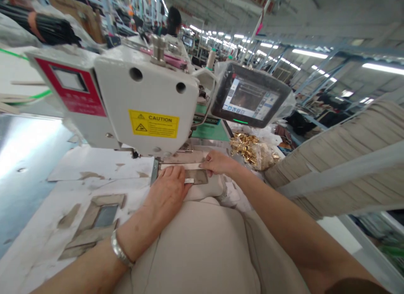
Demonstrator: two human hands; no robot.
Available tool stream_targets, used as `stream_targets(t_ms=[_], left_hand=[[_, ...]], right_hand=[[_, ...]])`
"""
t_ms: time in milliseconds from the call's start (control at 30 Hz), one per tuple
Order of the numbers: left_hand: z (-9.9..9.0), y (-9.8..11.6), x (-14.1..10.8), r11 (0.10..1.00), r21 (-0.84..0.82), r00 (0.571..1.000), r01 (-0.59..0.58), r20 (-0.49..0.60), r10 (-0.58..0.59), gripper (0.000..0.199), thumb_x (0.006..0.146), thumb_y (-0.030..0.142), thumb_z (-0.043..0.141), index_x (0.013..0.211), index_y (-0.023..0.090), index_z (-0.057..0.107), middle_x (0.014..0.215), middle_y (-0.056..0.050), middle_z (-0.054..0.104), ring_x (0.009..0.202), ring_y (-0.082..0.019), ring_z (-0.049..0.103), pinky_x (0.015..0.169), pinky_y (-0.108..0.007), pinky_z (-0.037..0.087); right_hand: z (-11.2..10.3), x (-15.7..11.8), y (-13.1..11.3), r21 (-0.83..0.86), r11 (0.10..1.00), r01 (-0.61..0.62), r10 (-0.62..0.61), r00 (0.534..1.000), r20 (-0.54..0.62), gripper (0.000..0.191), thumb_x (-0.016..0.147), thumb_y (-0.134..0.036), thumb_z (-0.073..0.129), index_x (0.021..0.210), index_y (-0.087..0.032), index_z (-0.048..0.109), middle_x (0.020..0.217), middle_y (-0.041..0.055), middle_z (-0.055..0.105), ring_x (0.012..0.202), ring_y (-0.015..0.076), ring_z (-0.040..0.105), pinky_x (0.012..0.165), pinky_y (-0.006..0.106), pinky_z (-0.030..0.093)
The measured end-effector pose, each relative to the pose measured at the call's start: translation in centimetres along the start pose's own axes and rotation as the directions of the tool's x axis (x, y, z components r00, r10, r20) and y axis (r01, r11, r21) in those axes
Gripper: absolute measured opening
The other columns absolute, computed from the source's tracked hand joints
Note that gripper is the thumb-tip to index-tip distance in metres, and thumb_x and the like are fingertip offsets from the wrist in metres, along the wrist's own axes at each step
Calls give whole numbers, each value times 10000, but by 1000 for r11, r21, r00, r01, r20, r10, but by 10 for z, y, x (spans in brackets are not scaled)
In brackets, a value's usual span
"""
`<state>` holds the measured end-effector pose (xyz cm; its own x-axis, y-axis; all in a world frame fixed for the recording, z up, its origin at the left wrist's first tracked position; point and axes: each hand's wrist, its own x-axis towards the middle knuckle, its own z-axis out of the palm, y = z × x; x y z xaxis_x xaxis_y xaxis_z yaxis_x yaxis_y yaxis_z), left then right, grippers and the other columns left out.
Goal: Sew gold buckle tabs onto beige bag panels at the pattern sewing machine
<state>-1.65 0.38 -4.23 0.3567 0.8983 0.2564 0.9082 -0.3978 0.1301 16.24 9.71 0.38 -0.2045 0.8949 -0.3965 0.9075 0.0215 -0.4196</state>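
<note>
A cream strip (pixel 187 166) lies crosswise at the front of a white sewing machine (pixel 148 100). My right hand (pixel 217 163) pinches the strip's right end between thumb and fingers. Flat on the work, my left hand (pixel 170 182) presses down near the strip's left part, fingers stretched out and covering what is under them. Between my hands shows a grey-brown flat plate (pixel 200 176) with a small white tab (pixel 189 181) beside my left thumb. A large beige padded fabric piece (pixel 205 243) reaches from there toward my body. The machine's needle cannot be made out.
A control screen (pixel 249 98) stands right of the machine head. Gold metal fittings (pixel 245 147) are heaped behind my right forearm. Left, a taped frame (pixel 105 216) lies on white paper (pixel 41 226). A pleated beige roll (pixel 341 159) slants along the right. Another person is further back.
</note>
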Motion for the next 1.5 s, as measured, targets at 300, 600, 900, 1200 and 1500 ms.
stream_targets(t_ms=[300, 600, 900, 1200, 1500], left_hand=[[1, -9, 3, 992, 35, 992, -120, -36, 121, 476, 929, 383, 473, 1309, 107, 547, 1298, -134, 611, 1068, -315, 554, 911, -469, 444], [-4, -3, 7, 991, 73, 993, -108, -31, 111, 435, 919, 393, 477, 1226, 113, 604, 1180, -137, 655, 1032, -322, 560, 866, -466, 423], [-4, -6, 7, 991, 57, 991, -122, -37, 125, 429, 924, 414, 462, 1238, 149, 583, 1197, -109, 646, 1051, -313, 543, 878, -443, 401], [-3, -5, 6, 987, 96, 991, -129, -28, 133, 429, 925, 420, 469, 1245, 151, 567, 1199, -106, 640, 1045, -307, 540, 872, -431, 385], [0, -7, 5, 987, 103, 991, -126, -24, 129, 423, 932, 430, 452, 1238, 161, 563, 1181, -88, 638, 1039, -307, 532, 858, -427, 378]], right_hand=[[-11, 6, 4, 49, 996, -75, 67, 986, 156, 319, 828, -276, 638, 542, -137, 616, 526, 36, 658, 388, 73, 448, 398, 202, 355], [-6, 6, 4, 19, 996, -85, 82, 992, 97, 309, 796, -292, 697, 556, -142, 575, 532, 13, 619, 387, 66, 424, 409, 207, 336], [-11, -10, -2, 127, 992, 26, -14, 996, -92, 217, 812, -199, 683, 626, -145, 585, 541, 0, 585, 544, 113, 579, 538, 197, 447], [-7, -14, 12, 672, 738, -60, 27, 998, 60, 241, 800, -96, 680, 607, -135, 542, 504, -16, 574, 465, 62, 497, 470, 156, 412], [0, -8, 17, 793, 595, -129, 58, 991, 118, 229, 718, -46, 685, 597, -142, 515, 496, -38, 549, 433, 51, 458, 404, 144, 322]])
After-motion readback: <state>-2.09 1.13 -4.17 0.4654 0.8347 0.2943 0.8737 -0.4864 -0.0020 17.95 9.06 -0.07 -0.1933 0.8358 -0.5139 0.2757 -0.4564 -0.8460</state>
